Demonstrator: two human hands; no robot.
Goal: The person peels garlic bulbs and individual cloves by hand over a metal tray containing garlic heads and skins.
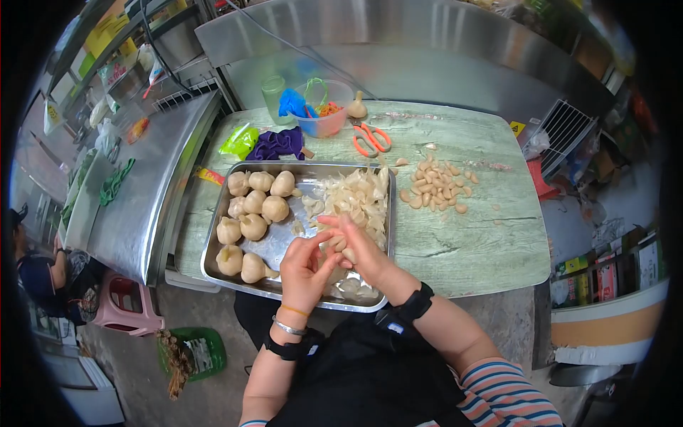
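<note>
Over the right half of a metal tray (pixel 267 290), both hands meet. My right hand (pixel 359 249) is cupped with garlic cloves (pixel 341 249) in its palm. The fingers of my left hand (pixel 306 267) are pinched together at those cloves; whether they hold one is too small to tell. Whole garlic bulbs (pixel 254 227) fill the tray's left side. Papery garlic skins (pixel 356 196) are heaped at its right, behind the hands. Peeled cloves (pixel 437 185) lie in a pile on the table (pixel 484 242), right of the tray.
Orange-handled scissors (pixel 371 140), a purple cloth (pixel 277 144), a plastic bowl (pixel 334 124) and a single bulb (pixel 357 107) stand behind the tray. A steel counter (pixel 142 206) is at the left. Beyond a pink stool (pixel 128 306), another person (pixel 43 277) is at the far left.
</note>
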